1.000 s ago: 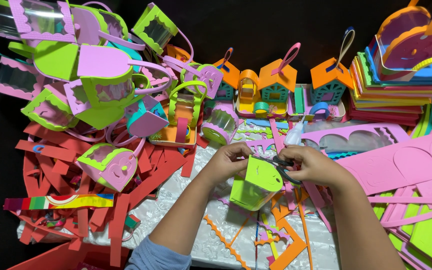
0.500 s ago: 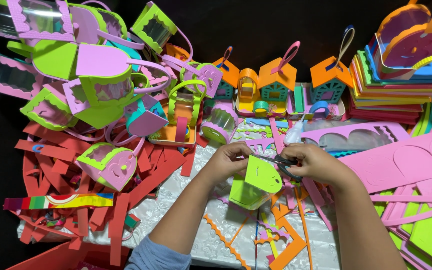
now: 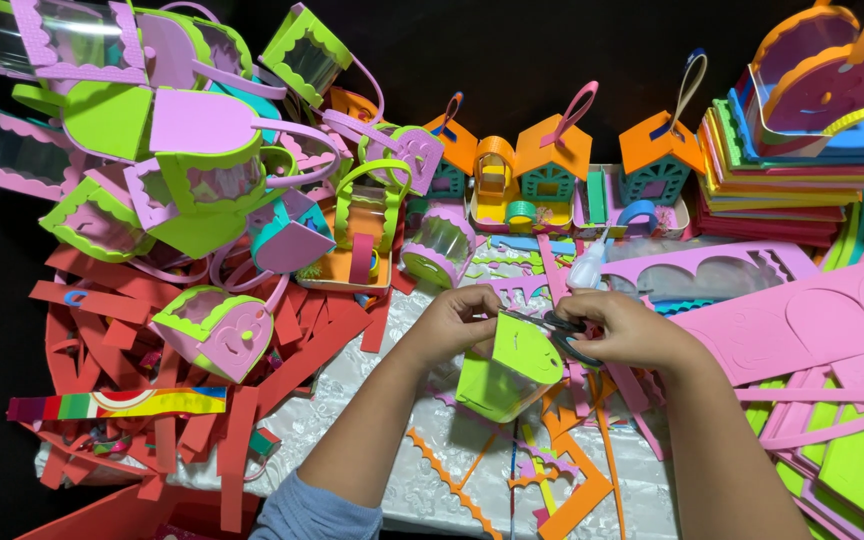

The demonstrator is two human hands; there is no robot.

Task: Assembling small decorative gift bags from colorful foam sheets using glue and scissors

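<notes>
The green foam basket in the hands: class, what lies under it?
Under the green foam basket show orange scalloped foam strips on a white patterned cloth. What lies directly beneath its base is covered.

Left hand (image 3: 457,322) pinching; right hand (image 3: 624,330) curled shut

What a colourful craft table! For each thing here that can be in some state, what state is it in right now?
Left hand: grips the green foam box.
Right hand: holds scissors.
Scissors: blades at the box's top edge.
Green foam box: tilted, held above the table.
Glue bottle: standing, nozzle up.
Foam houses: upright, in a row.
Foam sheets: stacked.
</notes>
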